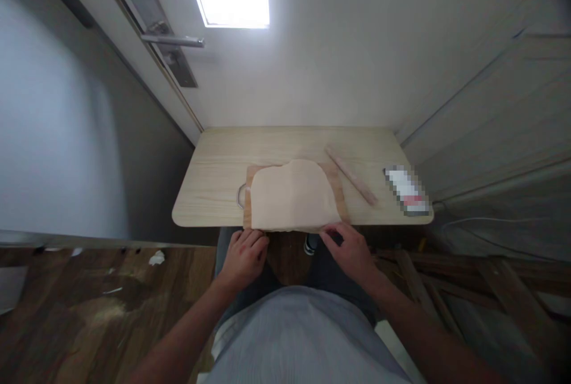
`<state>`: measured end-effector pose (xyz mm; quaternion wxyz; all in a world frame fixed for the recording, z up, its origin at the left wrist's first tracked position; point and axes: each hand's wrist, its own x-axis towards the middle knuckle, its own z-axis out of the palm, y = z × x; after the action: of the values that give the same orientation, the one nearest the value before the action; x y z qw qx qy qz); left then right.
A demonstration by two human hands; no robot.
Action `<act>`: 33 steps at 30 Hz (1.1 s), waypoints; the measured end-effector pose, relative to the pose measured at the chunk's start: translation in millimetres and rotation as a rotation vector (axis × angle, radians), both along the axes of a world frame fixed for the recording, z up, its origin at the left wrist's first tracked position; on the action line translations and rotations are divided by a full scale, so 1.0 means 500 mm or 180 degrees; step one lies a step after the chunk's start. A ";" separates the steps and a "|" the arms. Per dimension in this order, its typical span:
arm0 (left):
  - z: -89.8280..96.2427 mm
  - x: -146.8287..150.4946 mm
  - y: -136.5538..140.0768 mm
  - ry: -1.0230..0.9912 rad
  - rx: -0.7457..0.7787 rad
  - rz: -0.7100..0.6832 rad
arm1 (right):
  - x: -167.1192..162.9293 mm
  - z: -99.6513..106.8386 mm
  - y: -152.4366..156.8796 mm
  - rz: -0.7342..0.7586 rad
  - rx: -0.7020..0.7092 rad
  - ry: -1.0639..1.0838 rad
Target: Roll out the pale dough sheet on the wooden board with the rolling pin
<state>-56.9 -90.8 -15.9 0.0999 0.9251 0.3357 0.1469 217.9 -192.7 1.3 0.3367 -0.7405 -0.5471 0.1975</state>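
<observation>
A wide sheet of rolled-out dough (292,197) covers most of a wooden cutting board (339,191), and its near edge reaches the board's front side. At the near left corner, my left hand (245,253) has its fingers curled together on the dough's edge; the fingertips are hidden. My right hand (350,250) pinches the near right corner of the sheet between thumb and fingers. To the right of the board a floured rolling pin (351,175) lies at a slant, touched by neither hand.
The board rests on a pale wooden table (214,158) against a white door with a metal handle (173,40). A phone (405,189), partly pixelated, lies at the table's right end. Wooden slats (446,289) stand low on the right; scraps of paper (157,258) lie on the floor.
</observation>
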 end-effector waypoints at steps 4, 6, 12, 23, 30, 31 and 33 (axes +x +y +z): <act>0.013 0.002 -0.004 -0.0279 -0.0099 0.0099 | 0.018 0.016 0.016 -0.0257 -0.0084 0.0118; 0.021 0.004 -0.004 -0.0440 -0.0095 0.0172 | 0.027 0.023 0.025 -0.0344 -0.0168 0.0147; 0.046 0.008 0.024 -0.0792 0.0088 0.0487 | 0.060 0.050 0.064 -0.0456 -0.0436 -0.0262; 0.064 0.036 0.121 -0.0503 -0.0017 0.1041 | 0.210 0.016 0.173 -0.1362 -0.0492 -0.1841; 0.063 0.084 0.191 -0.0295 -0.0116 0.1206 | 0.222 0.008 0.188 -0.1212 -0.0572 -0.1614; 0.062 0.089 0.198 -0.0290 -0.0123 0.1202 | 0.218 0.011 0.191 -0.1297 -0.0524 -0.1617; 0.062 0.097 0.210 -0.0301 -0.0114 0.1167 | 0.205 0.018 0.203 -0.1454 -0.0369 -0.1619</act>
<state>-8.5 14.3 15.2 0.1036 0.8386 0.4961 0.1999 320.5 -91.0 10.2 0.1824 -0.8872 -0.4215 -0.0431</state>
